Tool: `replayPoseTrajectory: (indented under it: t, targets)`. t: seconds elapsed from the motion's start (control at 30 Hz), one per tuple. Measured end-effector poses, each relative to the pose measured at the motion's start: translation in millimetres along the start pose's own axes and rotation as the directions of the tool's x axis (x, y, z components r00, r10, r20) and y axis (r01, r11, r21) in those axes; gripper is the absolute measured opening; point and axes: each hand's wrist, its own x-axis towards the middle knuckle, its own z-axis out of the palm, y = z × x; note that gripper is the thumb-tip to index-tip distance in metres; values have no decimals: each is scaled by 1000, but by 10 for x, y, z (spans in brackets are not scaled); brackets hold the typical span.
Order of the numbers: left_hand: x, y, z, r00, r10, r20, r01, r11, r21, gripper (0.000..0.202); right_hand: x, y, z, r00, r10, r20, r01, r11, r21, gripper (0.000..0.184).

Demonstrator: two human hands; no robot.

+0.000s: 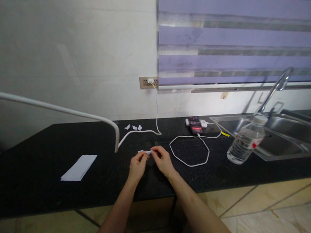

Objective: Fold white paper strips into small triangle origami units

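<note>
Between my two hands is a small folded piece of white paper (148,152), held above the black countertop. My left hand (138,164) pinches its left part, with thumb and fingers pressed together. At the right end, my right hand (162,160) grips the paper between thumb and fingertips. Part of the paper is hidden behind the fingers. Farther back, several small folded paper pieces (134,127) lie by a white cable. A stack of white paper sheets (79,168) rests flat on the counter to the left.
A white cable (191,166) loops on the black counter (117,186) beside a phone (195,125). A water bottle (246,140) stands by the steel sink (285,139) and tap (274,88). A thick white tube (51,108) crosses from the left. The wall outlet (145,82) holds a plug.
</note>
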Motion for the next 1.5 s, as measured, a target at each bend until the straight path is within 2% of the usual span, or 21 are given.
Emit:
replayPoseTrajectory:
  t: [0.13, 0.3, 0.5, 0.6, 0.7, 0.83, 0.97, 1.03, 1.1, 1.23, 1.3, 1.37, 1.5]
  targets:
    - [-2, -12, 13, 1000, 1, 7, 0, 999, -53, 24, 6, -16, -5, 998, -60, 18, 60, 998, -21, 18]
    - [-12, 44, 21, 1000, 15, -24, -15, 1000, 9, 21, 2, -49, -21, 995, -82, 62, 86, 994, -74, 17]
    - [-14, 30, 13, 999, 2, -35, -1, 999, 39, 18, -8, -46, -2, 995, -73, 60, 79, 993, -91, 19]
    - [-12, 13, 22, 999, -32, -12, 32, 999, -7, 18, -14, -41, -3, 998, -40, 43, 42, 998, -50, 28]
    - [-14, 14, 44, 998, -58, 29, 62, 991, -122, 18, -23, -47, -11, 996, -49, 80, 50, 999, -4, 36]
    - [-20, 26, 57, 997, -74, 35, 79, 980, -181, 19, -15, -59, -1, 992, -66, 103, 69, 997, -23, 24]
    - [-16, 31, 28, 997, -57, -43, 51, 989, -138, 19, -2, -114, -58, 995, -48, 86, 52, 998, -41, 21]
    - [-5, 25, 11, 995, -54, -87, 42, 991, -129, 21, -38, -172, -148, 976, -77, 205, 93, 993, -68, 20]
    - [8, 13, 4, 992, -60, -111, 45, 990, -135, 22, -111, -232, -259, 928, -111, 354, 161, 980, -115, 19]
    - [17, 2, 15, 995, -60, -77, 50, 991, -127, 23, -242, -263, -397, 878, -115, 464, 253, 935, -247, 18]
    - [5, 19, 22, 998, -47, -47, 43, 994, -99, 22, -224, -226, -389, 898, -103, 428, 240, 929, -282, 14]
    - [-11, 41, 28, 1000, -19, -20, 18, 997, -81, 21, -145, -177, -339, 929, -80, 362, 189, 942, -278, 18]
    - [-20, 49, 45, 1000, -8, 7, 9, 992, -123, 25, 33, -115, -176, 971, -32, 237, 88, 969, -230, 17]
